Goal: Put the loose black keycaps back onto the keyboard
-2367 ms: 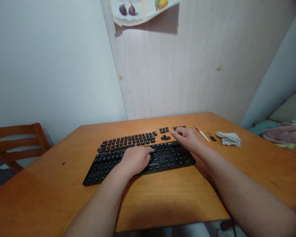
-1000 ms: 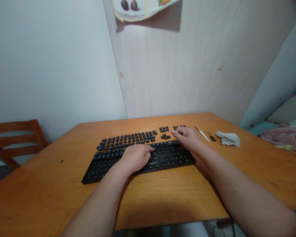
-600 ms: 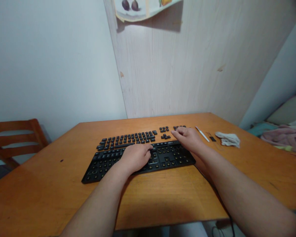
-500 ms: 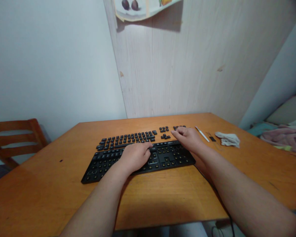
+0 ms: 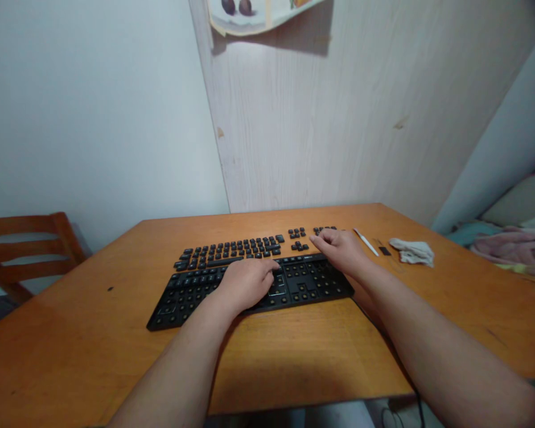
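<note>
A black keyboard (image 5: 312,288) lies at a slight slant on the wooden table, many of its keycaps off and the small round switch spots bare. My left hand (image 5: 246,284) rests over its middle, back of the hand up. The index finger stretches to the upper row, touching there; the other fingers are mostly hidden beneath the hand. At the keyboard's right back corner is my right hand (image 5: 341,249), its thumb pointing left and its other fingers out of sight. Behind the keyboard, loose black keycaps (image 5: 249,245) stand in keyboard-like rows, with a smaller cluster (image 5: 299,245) farther right.
To the right on the table (image 5: 294,356) lie a white pen-like stick (image 5: 365,242), a small black piece with thin wires (image 5: 384,251) and a crumpled whitish cloth (image 5: 414,252). A black cable (image 5: 399,359) runs over the front edge. A wooden chair (image 5: 31,255) stands left.
My left hand has shifted slightly to the right along the keyboard's upper row. My right hand stays at the corner.
</note>
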`<state>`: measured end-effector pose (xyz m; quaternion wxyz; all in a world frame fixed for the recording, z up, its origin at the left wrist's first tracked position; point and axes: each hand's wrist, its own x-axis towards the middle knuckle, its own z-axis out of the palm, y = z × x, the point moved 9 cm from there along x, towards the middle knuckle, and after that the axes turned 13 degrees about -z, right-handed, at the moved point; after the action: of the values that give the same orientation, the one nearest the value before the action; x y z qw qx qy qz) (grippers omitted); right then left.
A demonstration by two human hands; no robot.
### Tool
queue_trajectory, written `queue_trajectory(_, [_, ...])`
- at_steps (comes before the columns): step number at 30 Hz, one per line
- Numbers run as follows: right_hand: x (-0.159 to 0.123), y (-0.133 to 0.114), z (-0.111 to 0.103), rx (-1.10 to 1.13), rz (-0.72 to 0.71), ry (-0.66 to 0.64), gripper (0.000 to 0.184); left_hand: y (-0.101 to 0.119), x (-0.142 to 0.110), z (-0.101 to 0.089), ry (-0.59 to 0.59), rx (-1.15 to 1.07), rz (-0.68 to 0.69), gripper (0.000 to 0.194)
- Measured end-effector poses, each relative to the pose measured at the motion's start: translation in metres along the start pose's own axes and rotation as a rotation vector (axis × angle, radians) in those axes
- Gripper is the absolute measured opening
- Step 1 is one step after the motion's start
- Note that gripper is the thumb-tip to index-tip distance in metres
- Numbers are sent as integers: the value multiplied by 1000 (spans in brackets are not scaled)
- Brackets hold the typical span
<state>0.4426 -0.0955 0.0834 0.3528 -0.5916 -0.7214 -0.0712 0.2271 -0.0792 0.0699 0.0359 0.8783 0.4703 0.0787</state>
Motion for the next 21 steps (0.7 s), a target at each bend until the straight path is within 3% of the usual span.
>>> queue_trajectory(4, [0,1,0,-5,8,-5,47,1,0,4,-42,0,18,42])
queue_trajectory(21, [-1,-2,0,10,-2,-12,47,0,1,3,-28,-16,16,40])
